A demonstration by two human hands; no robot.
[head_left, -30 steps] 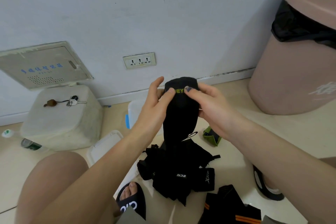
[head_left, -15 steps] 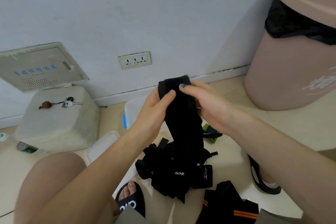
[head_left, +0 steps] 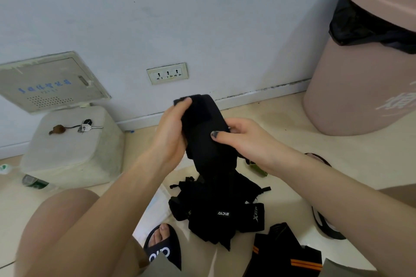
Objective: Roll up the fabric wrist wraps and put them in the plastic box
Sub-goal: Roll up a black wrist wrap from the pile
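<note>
I hold a black fabric wrist wrap (head_left: 204,141) upright in front of me, its top end folded over. My left hand (head_left: 168,135) grips its left edge with the thumb up at the folded top. My right hand (head_left: 245,137) pinches the right side, thumb across the front. The wrap's lower end hangs into a pile of black wraps (head_left: 216,211) on the floor. Another black wrap with orange stripes (head_left: 288,254) lies at the bottom right. The plastic box is mostly hidden behind my hands; its lid (head_left: 157,204) shows under my left forearm.
A large pink bin with a black liner (head_left: 369,63) stands at the right. A pale block (head_left: 69,146) with keys (head_left: 86,126) sits at the left by the wall, a bottle (head_left: 33,181) beside it. My sandalled foot (head_left: 164,247) and a tape roll (head_left: 326,225) are on the floor.
The top of the wrap has been folded further down and the hands have shifted: my right hand dropped to the wrap's right side, my left thumb moved to the folded top.
</note>
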